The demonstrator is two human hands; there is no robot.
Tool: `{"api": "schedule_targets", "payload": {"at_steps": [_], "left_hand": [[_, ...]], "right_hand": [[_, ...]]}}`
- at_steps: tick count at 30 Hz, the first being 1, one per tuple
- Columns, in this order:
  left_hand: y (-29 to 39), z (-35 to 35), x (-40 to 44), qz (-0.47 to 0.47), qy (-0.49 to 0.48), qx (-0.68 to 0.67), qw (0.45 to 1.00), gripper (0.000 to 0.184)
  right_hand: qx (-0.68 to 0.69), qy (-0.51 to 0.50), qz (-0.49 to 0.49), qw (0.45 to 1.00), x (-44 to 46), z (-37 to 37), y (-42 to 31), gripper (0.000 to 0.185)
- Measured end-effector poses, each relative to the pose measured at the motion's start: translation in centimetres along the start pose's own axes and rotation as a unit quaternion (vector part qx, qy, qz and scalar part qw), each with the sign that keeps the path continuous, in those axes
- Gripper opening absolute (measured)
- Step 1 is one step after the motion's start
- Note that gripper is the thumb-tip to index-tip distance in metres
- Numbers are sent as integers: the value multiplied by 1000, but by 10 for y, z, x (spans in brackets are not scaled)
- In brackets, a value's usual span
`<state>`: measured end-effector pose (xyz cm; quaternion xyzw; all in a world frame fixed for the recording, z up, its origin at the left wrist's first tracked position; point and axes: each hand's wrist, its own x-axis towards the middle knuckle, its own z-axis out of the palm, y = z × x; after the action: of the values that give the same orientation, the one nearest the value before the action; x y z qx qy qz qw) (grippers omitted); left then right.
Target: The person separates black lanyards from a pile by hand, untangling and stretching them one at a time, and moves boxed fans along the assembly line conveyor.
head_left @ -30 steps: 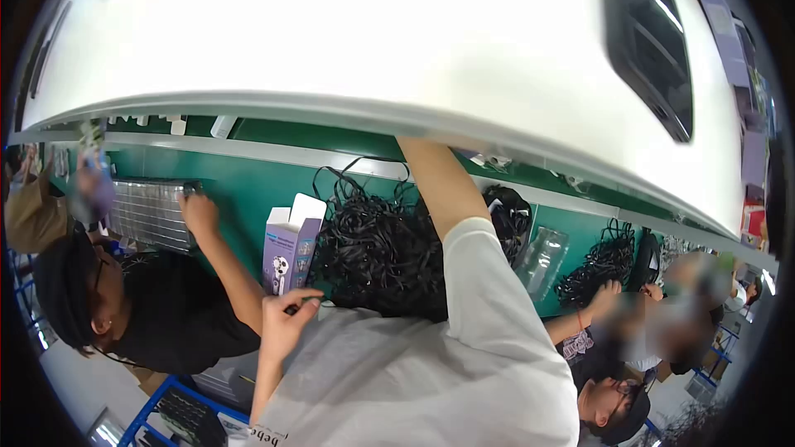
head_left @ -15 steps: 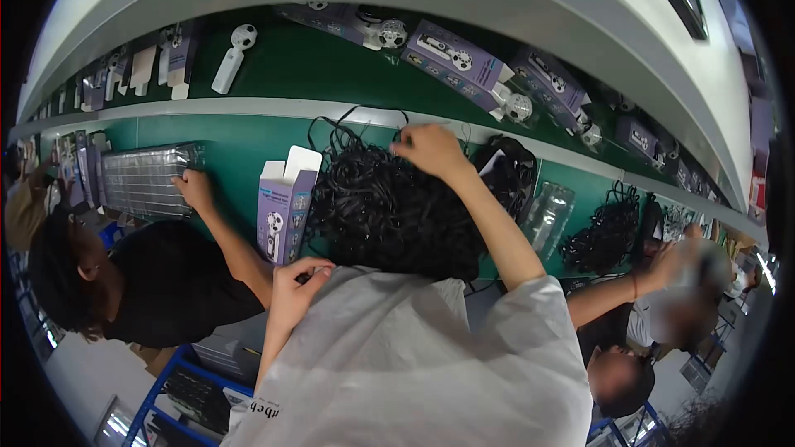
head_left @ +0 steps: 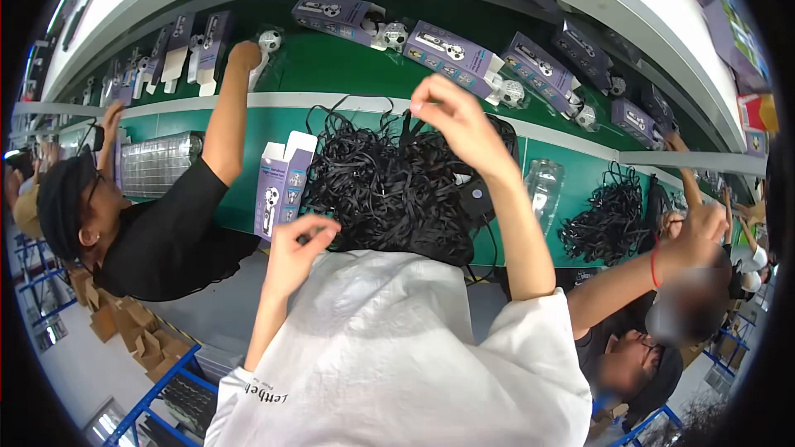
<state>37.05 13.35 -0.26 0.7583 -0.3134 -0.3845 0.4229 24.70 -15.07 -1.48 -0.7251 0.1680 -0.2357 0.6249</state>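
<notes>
A large heap of thin black wrist straps [head_left: 373, 186] lies tangled on the green bench in front of my body. My right hand [head_left: 454, 120] is raised over the far side of this heap. Its thumb and fingers pinch a black strap [head_left: 406, 131] that hangs down into the heap. My left hand [head_left: 300, 250] hovers at the near left edge of the heap, half curled, with a gap between thumb and fingers and nothing visible in it. Just beyond it an open purple-and-white box [head_left: 281, 186] stands on the bench.
On the far green belt [head_left: 331, 66] lie several purple boxes [head_left: 451, 54] with football-patterned handheld devices. A clear plastic tray [head_left: 544, 190] and another strap pile [head_left: 609, 219] are to the right. Co-workers sit on both sides; the left one's hand [head_left: 246, 55] reaches onto the belt.
My right hand has risen slightly, drawing the strap upward. My left hand has lifted a little. The left co-worker's hand has moved from the clear tray to a device on the belt.
</notes>
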Motion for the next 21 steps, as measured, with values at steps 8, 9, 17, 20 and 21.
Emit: {"api": "schedule_targets", "payload": {"at_steps": [8, 9, 17, 20, 21], "left_hand": [[126, 49, 43, 195, -25, -53, 979, 37], [134, 57, 46, 206, -43, -61, 976, 29], [220, 33, 22, 375, -24, 48, 925, 24], [251, 13, 6, 412, -35, 92, 906, 23], [255, 11, 2, 409, -36, 89, 907, 23]], "right_hand": [[-53, -34, -93, 994, -24, -17, -177, 21], [-46, -23, -123, 991, -27, -18, -186, 17], [-26, 147, -236, 960, -96, -66, -240, 14], [24, 193, -221, 956, -112, -72, -247, 16], [35, 212, -214, 953, -115, -70, -251, 17]]}}
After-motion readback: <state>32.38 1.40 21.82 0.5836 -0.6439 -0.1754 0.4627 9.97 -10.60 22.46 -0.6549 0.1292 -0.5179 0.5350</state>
